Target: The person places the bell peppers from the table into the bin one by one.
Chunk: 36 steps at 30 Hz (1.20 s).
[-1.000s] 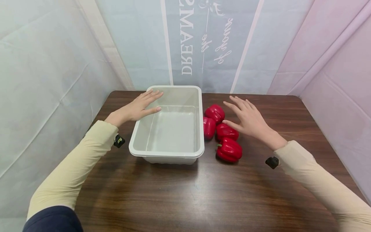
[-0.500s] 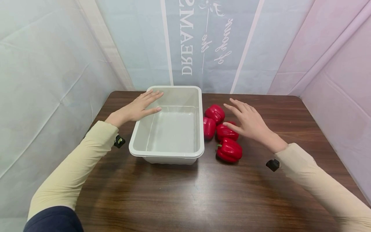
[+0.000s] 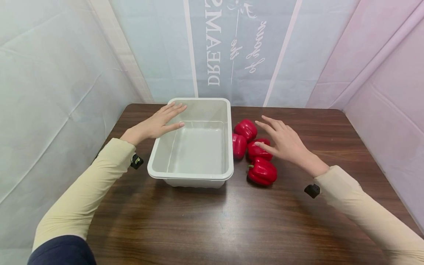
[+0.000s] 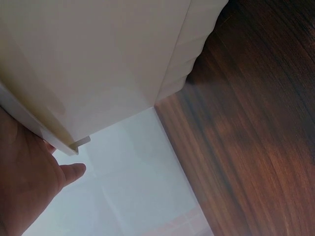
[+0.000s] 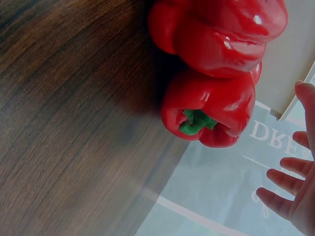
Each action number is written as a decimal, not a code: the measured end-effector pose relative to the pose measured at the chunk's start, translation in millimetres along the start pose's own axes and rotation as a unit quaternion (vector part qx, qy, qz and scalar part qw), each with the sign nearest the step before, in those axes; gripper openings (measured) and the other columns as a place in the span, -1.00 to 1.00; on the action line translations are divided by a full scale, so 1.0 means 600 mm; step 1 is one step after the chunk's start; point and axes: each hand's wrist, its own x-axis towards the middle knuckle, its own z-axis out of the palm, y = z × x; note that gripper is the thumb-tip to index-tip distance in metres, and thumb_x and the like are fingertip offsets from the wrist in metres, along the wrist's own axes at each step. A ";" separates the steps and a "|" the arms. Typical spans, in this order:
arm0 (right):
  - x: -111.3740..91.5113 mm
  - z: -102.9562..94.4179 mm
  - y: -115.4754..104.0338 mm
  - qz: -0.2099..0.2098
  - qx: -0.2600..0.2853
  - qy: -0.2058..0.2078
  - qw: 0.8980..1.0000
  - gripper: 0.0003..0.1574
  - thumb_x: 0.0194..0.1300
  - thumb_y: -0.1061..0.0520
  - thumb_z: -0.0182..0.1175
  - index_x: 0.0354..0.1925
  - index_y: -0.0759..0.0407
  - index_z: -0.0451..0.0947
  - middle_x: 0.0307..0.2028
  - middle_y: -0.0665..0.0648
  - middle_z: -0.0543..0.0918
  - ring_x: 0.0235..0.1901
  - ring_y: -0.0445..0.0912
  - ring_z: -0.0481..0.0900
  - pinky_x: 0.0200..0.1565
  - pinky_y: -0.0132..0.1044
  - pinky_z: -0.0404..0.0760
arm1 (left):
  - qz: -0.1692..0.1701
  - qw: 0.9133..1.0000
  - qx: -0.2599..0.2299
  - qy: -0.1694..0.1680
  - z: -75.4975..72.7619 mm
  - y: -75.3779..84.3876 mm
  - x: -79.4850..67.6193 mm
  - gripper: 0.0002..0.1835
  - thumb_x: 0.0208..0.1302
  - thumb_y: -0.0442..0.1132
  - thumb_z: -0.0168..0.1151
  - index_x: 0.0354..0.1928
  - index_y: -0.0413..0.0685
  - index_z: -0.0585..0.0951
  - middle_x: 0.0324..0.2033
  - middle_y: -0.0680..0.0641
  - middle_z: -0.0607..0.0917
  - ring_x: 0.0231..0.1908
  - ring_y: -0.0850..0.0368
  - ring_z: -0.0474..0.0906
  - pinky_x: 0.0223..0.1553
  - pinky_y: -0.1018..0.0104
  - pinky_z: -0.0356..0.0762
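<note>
In the head view my left hand (image 3: 154, 123) is spread out over the left rim of a light grey plastic tub (image 3: 198, 151), fingers straight, nothing held. The left wrist view shows the tub's outer wall (image 4: 98, 54) beside that hand; whether it touches the rim I cannot tell. My right hand (image 3: 286, 141) hovers palm down with fingers extended, just right of several red bell peppers (image 3: 262, 171) clustered along the tub's right side. One pepper (image 5: 209, 108) turns its green stem toward the right wrist camera, where the hand's fingers (image 5: 283, 182) are spread, apart from it.
Both the tub and the peppers stand on a dark wooden table (image 3: 212, 224). Pale printed fabric (image 3: 245, 48) hangs behind the table's far edge, and more cloth closes off the left and right sides. A small black camera (image 3: 312, 190) sits at the right wrist.
My right hand has sunk slightly, coming a little nearer the peppers. The left hand, the tub and the peppers have stayed in place.
</note>
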 end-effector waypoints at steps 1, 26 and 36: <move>0.000 0.000 -0.001 -0.001 0.000 0.001 1.000 -0.05 0.00 -0.18 0.32 0.32 0.01 0.25 0.29 0.23 0.29 0.05 0.17 0.42 -0.17 0.05 0.52 | 0.001 1.000 -0.001 0.001 0.001 -0.001 0.000 -0.28 0.32 0.27 -0.18 0.45 0.29 -0.08 0.45 0.02 -0.08 0.44 0.00 -0.38 0.37 -0.10 -0.32; -0.009 0.012 -0.006 0.003 0.014 -0.003 1.000 -0.08 0.00 -0.21 0.32 0.29 0.03 0.30 0.25 0.21 0.34 -0.02 0.09 0.43 -0.23 -0.01 0.55 | 0.008 1.000 -0.018 0.015 0.006 -0.003 0.004 -0.29 0.35 0.22 -0.17 0.45 0.25 -0.06 0.45 -0.02 -0.10 0.44 0.00 -0.35 0.38 -0.06 -0.34; -0.016 0.012 -0.006 0.020 0.022 -0.020 0.999 -0.04 -0.04 -0.21 0.36 0.30 0.00 0.29 0.26 0.18 0.33 0.05 0.08 0.42 -0.19 0.01 0.57 | 0.020 0.999 -0.033 0.028 0.006 -0.002 0.002 -0.30 0.36 0.18 -0.14 0.45 0.17 -0.02 0.45 -0.05 -0.07 0.44 -0.02 -0.30 0.37 -0.07 -0.34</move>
